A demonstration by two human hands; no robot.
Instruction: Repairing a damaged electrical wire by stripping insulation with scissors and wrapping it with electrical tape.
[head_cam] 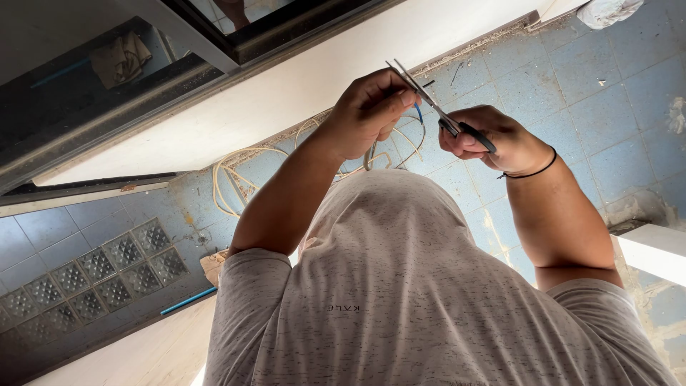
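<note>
Scissors [429,100] slant up-left, blades parted, right hand [493,139] gripping handles, left hand [368,114] pinching blue wire [418,112].

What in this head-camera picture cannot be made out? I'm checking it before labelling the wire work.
- Blue wire: only a short bit shows; the left hand covers the rest, head view.
- Black-handled metal scissors: the handle loops are buried in the right hand.
- Cream cable loops: partly behind the left forearm and the grey speckled shirt.
- White crumpled object: cut off by the top edge.
</note>
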